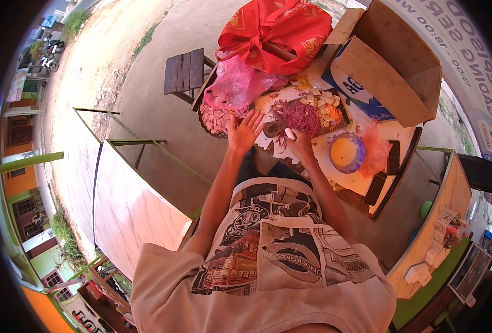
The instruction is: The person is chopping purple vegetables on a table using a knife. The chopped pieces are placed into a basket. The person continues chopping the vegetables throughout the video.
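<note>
My left hand [245,134] is empty, palm up with the fingers spread, beside a round tray of chopped pink pieces [221,120]. My right hand [301,145] grips the pale handle of a knife [289,133]. Its blade points away from me, over the near left side of a heap of purple shreds [299,116]. Beyond and right of that heap lie pale cubes [325,100] and orange shreds [334,114], perhaps carrot. A purple bowl [346,153] of yellow contents stands right of my right hand.
A pink plastic bag [233,79] and a red tote bag [275,41] sit at the table's far side. An open cardboard box [389,70] stands far right. Two dark phone-like slabs [393,157] lie near a reddish plastic bag [373,145]. A wooden stool [184,71] stands beyond the table.
</note>
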The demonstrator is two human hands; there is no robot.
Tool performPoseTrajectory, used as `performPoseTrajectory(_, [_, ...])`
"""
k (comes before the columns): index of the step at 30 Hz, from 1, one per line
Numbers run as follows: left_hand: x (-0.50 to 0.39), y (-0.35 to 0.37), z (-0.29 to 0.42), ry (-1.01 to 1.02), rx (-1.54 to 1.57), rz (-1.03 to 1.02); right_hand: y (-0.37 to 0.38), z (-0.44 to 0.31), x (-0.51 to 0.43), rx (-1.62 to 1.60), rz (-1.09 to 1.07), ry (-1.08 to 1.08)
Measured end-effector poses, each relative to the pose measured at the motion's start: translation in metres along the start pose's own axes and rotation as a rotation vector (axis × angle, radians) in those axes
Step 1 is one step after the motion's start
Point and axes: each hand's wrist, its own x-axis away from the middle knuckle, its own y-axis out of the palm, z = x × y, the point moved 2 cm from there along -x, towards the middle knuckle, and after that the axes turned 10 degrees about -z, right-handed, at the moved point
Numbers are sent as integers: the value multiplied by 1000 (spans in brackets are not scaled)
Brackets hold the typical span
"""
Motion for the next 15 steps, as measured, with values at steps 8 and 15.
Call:
performPoseTrajectory(8, [-17, 20, -11, 40, -185, 59, 12, -58, -51, -25, 229, -187])
performPoseTrajectory(15, [-26, 92, -54, -10, -737, 127, 11, -143, 2, -411, 144, -233])
